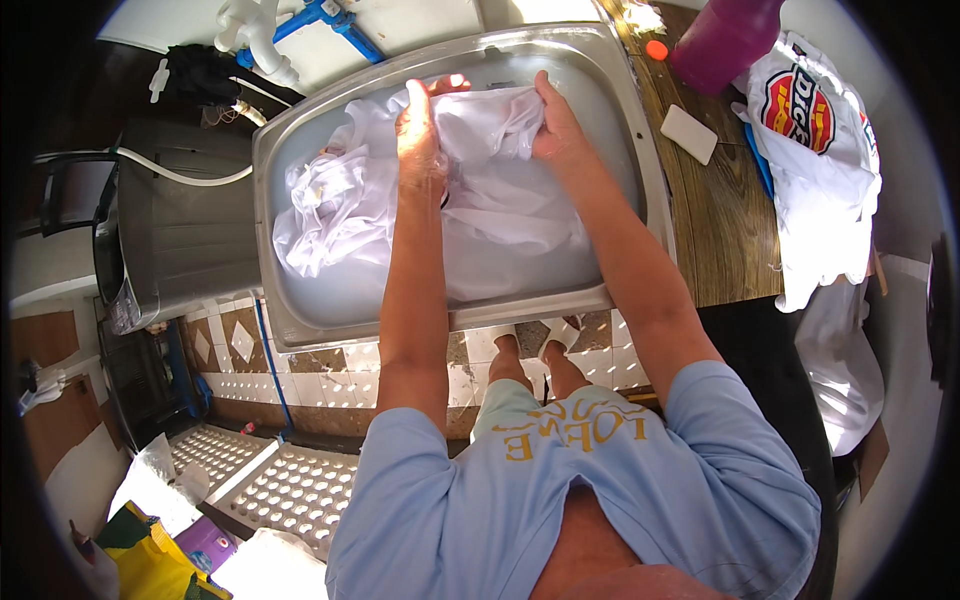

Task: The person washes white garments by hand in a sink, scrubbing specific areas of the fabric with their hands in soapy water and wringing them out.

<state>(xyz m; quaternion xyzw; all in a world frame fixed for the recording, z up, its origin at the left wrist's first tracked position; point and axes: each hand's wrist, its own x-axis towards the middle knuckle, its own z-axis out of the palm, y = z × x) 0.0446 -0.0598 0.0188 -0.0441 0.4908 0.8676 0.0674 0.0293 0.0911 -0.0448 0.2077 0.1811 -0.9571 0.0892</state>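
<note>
A: What does the grip hold over there?

B: A white cloth (490,120), in both. The left hand (418,130) has it across the palm with fingertips showing behind; the right hand (562,130) closes on it further right, some fingers hidden by the fabric

A: Where does it lie, and how does it look?

B: Partly raised, the rest down in the cloudy water (335,290) of a metal basin (530,308). It's thin, wet and clinging, bunched in crumpled folds on the left

A: Which way does it run?

B: Its long axis goes left to right, along the basin's long side, stretched between the hands; a sheer, sunken part spreads nearer the person

A: Anything in the way?

B: The left forearm (413,280) crosses in front and hides a strip of it. A white tap (262,40) hangs by the far left corner, a pale hose (185,178) near the left side

A: And on the right?

B: A wooden desk (725,220) with a white block (689,135), an orange cap (656,50), a purple container (725,45) and a printed white shirt (830,190) draped over the edge
</note>
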